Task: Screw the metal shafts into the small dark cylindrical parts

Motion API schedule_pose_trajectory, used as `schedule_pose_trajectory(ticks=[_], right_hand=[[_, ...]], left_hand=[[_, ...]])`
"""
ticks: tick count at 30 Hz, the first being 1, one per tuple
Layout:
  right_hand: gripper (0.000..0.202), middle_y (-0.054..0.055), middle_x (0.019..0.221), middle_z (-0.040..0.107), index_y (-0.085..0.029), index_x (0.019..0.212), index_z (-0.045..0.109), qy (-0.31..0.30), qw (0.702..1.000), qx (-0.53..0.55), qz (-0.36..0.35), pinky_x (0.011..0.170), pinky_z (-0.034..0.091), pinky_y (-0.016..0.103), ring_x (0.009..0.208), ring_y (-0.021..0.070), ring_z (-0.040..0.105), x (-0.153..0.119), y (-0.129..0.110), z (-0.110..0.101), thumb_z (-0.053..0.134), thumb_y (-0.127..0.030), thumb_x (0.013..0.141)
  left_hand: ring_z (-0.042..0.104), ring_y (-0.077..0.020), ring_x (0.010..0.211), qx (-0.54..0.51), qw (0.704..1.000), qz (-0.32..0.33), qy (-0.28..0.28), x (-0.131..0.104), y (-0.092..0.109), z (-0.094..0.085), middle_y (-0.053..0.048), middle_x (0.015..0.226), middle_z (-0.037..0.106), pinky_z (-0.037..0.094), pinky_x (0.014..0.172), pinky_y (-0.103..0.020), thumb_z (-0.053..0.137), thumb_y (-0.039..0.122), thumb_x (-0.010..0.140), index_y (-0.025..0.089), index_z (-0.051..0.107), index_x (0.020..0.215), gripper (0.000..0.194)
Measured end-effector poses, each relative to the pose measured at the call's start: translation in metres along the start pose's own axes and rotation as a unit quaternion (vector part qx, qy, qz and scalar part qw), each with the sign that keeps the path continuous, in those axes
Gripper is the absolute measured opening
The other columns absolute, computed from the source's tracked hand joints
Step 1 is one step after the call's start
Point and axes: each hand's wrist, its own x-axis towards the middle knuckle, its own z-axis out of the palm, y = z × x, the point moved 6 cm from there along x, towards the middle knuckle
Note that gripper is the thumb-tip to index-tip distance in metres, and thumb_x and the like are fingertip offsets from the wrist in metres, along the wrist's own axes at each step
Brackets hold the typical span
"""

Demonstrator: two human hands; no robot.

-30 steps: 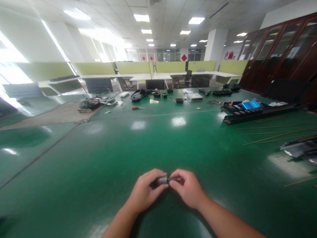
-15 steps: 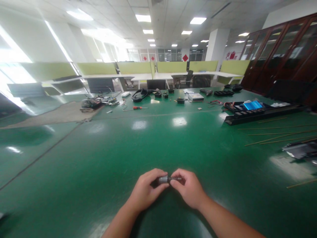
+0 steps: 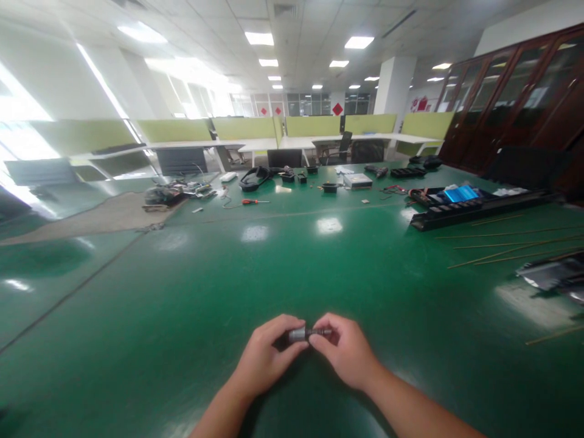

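A single head-worn camera looked forward and down across a wide green surface [image 3: 292, 255], its wide lens bowing the ceiling and the far desk partitions [image 3: 246, 126]. The wearer's left hand [image 3: 264, 356] and right hand [image 3: 347, 353] sat close to the lens at the bottom centre, forearms entering from the lower edge. Wooden cabinets [image 3: 511, 103] stood at the right, bright windows at the left.

My left hand [image 3: 264, 356] and right hand [image 3: 345, 353] are bare, with no gloves, rings or watch showing. Both forearms are uncovered right down to the bottom edge of the view; no sleeve reaches either wrist. My fingernails are short.
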Motion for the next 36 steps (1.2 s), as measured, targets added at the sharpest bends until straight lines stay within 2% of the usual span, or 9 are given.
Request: schedule_pose_trajectory(ticks=[23,36], right_hand=[[0.007,0.000,0.073,0.066,-0.017,0.084,0.069,0.008,1.000,-0.010,0.004,0.060,0.041,0.023,0.065,0.0149,0.057,0.0005,0.0021,0.0008,0.066,-0.023,0.082],[0.006,-0.001,0.072,0.065,-0.018,0.084,0.068,0.005,1.000,-0.011,0.002,0.058,0.040,0.023,0.064,0.0150,0.056,0.0008,0.0067,0.0020,0.065,-0.024,0.083]], left_hand=[[0.068,-0.0186,0.091,-0.001,1.000,-0.006,0.005,-0.0009,-0.0039,-0.0008,-0.004,0.100,0.072,0.055,0.082,-0.028,0.072,0.030,0.087,0.023,0.068,0.106,0.021],[0.069,-0.0173,0.091,0.008,1.000,0.018,0.019,0.0006,-0.0004,-0.0046,-0.003,0.100,0.073,0.055,0.082,-0.026,0.073,0.029,0.086,0.025,0.068,0.108,0.022]])
